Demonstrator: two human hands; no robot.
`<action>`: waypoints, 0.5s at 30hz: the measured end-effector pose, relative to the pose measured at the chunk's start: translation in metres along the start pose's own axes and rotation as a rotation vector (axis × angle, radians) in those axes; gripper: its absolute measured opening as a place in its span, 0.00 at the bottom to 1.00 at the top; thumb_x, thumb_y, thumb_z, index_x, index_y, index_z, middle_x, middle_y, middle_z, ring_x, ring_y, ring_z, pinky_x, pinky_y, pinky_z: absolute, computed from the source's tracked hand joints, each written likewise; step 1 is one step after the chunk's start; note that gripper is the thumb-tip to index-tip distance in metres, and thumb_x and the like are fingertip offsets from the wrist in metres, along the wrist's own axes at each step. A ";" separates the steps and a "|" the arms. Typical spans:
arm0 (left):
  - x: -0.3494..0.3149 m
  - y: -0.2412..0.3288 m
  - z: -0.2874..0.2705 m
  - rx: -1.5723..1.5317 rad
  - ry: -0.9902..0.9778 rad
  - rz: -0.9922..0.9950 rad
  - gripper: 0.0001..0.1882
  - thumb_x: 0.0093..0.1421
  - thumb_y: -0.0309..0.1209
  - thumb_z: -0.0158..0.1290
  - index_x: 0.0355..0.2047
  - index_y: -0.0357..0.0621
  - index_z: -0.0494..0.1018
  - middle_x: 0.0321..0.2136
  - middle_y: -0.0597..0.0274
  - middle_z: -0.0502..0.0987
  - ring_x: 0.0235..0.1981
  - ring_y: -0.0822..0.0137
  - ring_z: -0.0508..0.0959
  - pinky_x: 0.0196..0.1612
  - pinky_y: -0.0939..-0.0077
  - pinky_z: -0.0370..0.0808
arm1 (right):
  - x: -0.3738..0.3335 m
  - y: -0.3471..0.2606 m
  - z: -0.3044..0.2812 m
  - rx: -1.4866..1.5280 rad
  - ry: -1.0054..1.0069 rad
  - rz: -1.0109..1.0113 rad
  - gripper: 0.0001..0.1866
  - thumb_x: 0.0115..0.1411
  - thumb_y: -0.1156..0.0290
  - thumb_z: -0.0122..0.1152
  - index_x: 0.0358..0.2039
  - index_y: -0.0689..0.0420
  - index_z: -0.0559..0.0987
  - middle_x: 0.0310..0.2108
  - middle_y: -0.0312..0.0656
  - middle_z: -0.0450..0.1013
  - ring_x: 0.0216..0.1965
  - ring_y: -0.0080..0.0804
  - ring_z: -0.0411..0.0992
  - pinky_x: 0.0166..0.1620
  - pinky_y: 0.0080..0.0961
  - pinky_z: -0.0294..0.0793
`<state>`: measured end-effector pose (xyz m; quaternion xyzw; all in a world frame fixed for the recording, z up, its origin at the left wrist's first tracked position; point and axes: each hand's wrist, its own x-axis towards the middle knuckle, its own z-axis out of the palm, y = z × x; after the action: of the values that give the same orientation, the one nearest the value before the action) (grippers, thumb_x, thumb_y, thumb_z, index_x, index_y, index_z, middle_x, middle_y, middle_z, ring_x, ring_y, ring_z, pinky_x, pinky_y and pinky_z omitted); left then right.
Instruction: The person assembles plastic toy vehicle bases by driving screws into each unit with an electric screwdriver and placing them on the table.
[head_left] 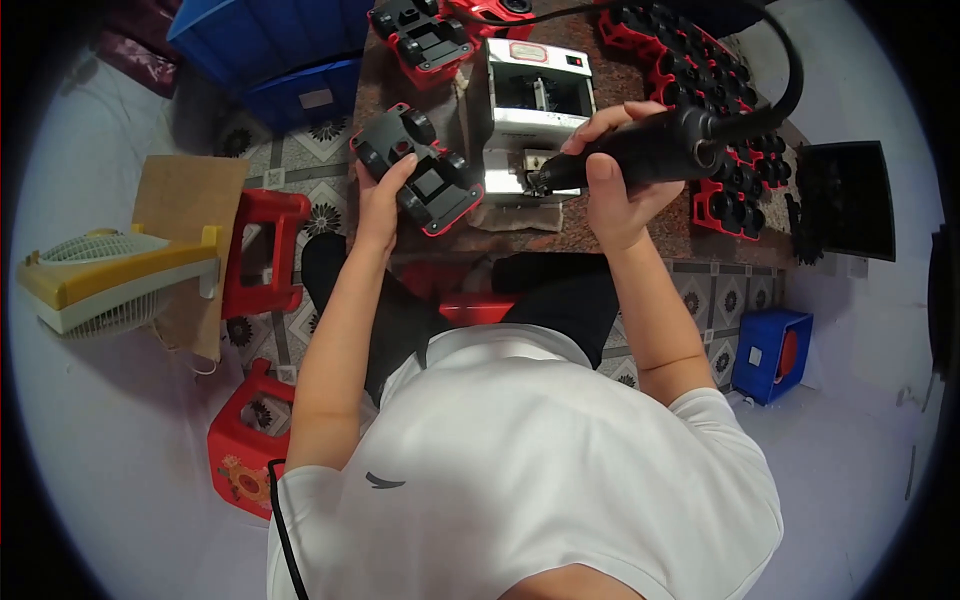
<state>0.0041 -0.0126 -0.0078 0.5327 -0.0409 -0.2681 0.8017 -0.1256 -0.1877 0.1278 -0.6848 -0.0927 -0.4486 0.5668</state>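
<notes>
A red toy car (pixel 432 182) with a black underside and black wheels is turned bottom up at the table's front edge. My left hand (pixel 378 208) is closed on its near left side, thumb on the underside. My right hand (pixel 622 205) grips a black corded electric screwdriver (pixel 650 148), which lies almost level and points left. Its tip is at the front of a white screw feeder (pixel 540 122) between my hands. Whether a screw sits on the tip is too small to tell.
Upturned toy cars (pixel 425 50) lie behind the left hand, and several more (pixel 690 80) crowd the table's right side. The screwdriver's black cable (pixel 795 75) loops on the right. Blue crates (pixel 270 40), red stools (pixel 265 250) and a yellow-and-white fan (pixel 115 275) stand left.
</notes>
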 end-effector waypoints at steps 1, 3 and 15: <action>0.001 0.000 0.000 -0.004 -0.006 -0.002 0.31 0.51 0.33 0.58 0.53 0.45 0.58 0.45 0.59 0.67 0.46 0.66 0.70 0.48 0.71 0.69 | -0.005 0.003 -0.005 -0.016 0.043 -0.010 0.28 0.51 0.74 0.65 0.49 0.63 0.61 0.27 0.43 0.70 0.25 0.25 0.70 0.30 0.18 0.69; 0.001 0.000 0.000 0.002 -0.008 -0.035 0.32 0.51 0.34 0.59 0.53 0.45 0.57 0.45 0.59 0.67 0.47 0.66 0.70 0.49 0.71 0.69 | -0.012 0.008 -0.008 0.009 0.089 -0.011 0.28 0.51 0.74 0.65 0.49 0.62 0.61 0.27 0.43 0.70 0.26 0.25 0.70 0.30 0.18 0.69; 0.000 0.000 0.002 0.028 -0.020 -0.022 0.33 0.51 0.35 0.58 0.55 0.47 0.55 0.46 0.58 0.66 0.46 0.65 0.71 0.45 0.71 0.72 | -0.021 0.012 -0.008 0.058 0.104 -0.029 0.28 0.50 0.77 0.65 0.49 0.60 0.62 0.29 0.43 0.70 0.27 0.24 0.70 0.30 0.18 0.69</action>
<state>0.0030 -0.0141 -0.0073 0.5415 -0.0467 -0.2813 0.7908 -0.1345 -0.1907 0.1043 -0.6424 -0.0858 -0.4889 0.5839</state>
